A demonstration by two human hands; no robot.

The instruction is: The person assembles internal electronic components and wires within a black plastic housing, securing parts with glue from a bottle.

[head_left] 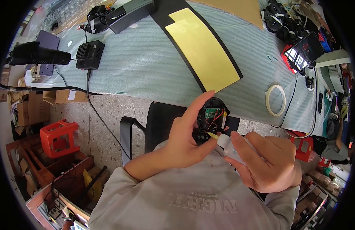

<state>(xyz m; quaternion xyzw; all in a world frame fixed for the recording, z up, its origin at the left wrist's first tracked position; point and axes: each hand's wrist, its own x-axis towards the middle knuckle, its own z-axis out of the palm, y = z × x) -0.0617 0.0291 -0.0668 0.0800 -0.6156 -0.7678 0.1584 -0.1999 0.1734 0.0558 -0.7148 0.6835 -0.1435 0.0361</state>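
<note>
My left hand [189,134] is closed around the side of a black plastic housing [202,124], held over my lap just off the table's near edge. Inside the housing show a small green circuit board [212,113] and thin red wires. My right hand [265,159] grips a translucent squeeze bottle [232,147] with a white cap and a narrow yellowish nozzle. The nozzle tip points into the lower part of the housing, near the wires; whether it touches anything there I cannot tell. The left thumb lies close to the bottle's cap.
Foam sheeting covers the table [147,65]. On it are a yellow sheet [204,46] on a black strip, a tape roll [275,100], a phone [304,51] and a black power box [90,55]. A black electric screwdriver [39,55] is at left; a red stool [59,138] stands below.
</note>
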